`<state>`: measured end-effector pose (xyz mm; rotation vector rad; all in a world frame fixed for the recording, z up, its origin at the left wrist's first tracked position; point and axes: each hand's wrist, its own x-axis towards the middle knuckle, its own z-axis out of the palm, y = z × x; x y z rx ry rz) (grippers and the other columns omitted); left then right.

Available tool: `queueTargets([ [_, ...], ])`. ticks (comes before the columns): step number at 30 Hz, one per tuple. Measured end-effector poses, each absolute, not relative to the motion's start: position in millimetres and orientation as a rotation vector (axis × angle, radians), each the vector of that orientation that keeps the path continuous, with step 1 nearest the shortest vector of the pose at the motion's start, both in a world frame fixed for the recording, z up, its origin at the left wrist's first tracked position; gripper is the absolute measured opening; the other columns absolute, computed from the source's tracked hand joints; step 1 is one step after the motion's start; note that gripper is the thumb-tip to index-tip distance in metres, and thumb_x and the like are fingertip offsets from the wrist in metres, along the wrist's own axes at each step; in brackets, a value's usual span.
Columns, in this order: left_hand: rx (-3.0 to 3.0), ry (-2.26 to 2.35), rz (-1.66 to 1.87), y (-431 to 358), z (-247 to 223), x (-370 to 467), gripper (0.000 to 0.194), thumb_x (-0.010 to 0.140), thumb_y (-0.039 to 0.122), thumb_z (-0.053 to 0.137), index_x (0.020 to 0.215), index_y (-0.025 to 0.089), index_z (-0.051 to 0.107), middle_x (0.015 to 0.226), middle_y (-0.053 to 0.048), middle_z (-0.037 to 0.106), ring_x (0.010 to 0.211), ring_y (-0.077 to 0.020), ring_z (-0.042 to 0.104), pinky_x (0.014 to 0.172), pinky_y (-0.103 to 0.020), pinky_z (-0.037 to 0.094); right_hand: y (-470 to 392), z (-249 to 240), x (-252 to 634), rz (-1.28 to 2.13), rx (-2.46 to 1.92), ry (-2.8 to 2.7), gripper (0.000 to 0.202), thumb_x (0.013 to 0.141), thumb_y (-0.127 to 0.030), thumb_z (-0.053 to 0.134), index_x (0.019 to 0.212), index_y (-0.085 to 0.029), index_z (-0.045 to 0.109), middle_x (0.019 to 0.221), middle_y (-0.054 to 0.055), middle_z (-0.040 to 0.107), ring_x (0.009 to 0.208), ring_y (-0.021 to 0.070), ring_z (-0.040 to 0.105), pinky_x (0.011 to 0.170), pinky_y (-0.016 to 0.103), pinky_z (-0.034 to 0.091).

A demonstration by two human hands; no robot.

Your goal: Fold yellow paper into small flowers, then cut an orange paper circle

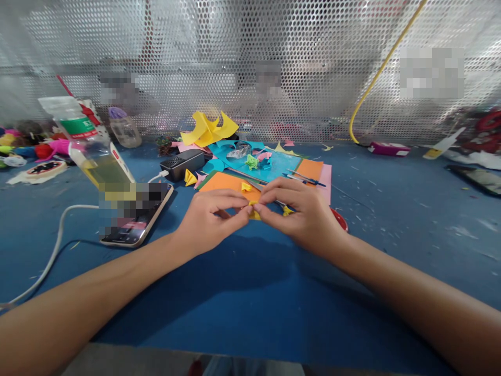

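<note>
Head view: Pinched tip to tip low over the scuffed blue tabletop (230, 303), with left hand (213, 214) and right hand (309, 209) nearly meeting and a small piece of yellow paper (255, 214) gripped between both sets of fingers (238, 221). Mostly covered there, with creases impossible to make out. At risk, by judgement: a tear, from uneven tugging; a crooked crease, from so little edge showing; a mix-up after a drop, from a look-alike yellow scrap (246, 186) just beyond the fingertips. Possible too: a spill toward the paper, from a knock to the clear plastic bottle (88, 149), well left of the fingers and partly filled with yellowish liquid.

Near beyond the fingers, flat matte orange paper (219, 183); farther, smooth turquoise paper (287, 164) and a crumpled green shape (251, 162); farther again, a curling, pointed yellow cut-out (209, 129). Left of the fingers, a glossy phone (135, 232). Right, partly behind the hand, a curved red rim (340, 220), too hidden to name. Farthest off, perforated metal sheeting (321, 89).
</note>
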<state>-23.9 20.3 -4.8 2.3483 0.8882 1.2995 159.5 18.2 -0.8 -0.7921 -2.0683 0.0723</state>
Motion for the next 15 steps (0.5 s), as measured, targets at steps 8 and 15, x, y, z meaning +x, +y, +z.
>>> queueTargets([
  [8,2.061,1.011,1.245,20.0,-2.6,-21.3,0.012,0.075,0.023,0.062,0.072,0.015,0.071,0.069,-0.003,0.068,0.054,-0.0098,0.059,0.039,-0.016,0.042,17.1,-1.1,158.4,0.031,-0.837,-2.071,0.005,0.077,-0.016,0.06,0.073,-0.017,0.061,0.077,0.003,0.065,0.075,0.0153,0.06,0.072,0.031,0.045],
  [15,2.063,1.01,1.207,18.6,4.6,-22.4,0.007,0.07,0.022,0.069,0.07,0.016,0.071,0.07,-0.002,0.07,0.059,-0.0102,0.062,0.048,-0.017,0.047,19.4,-1.5,158.8,-0.05,-0.798,-2.113,0.005,0.081,-0.019,0.057,0.078,-0.019,0.062,0.082,0.003,0.065,0.079,0.016,0.059,0.078,0.035,0.041],
])
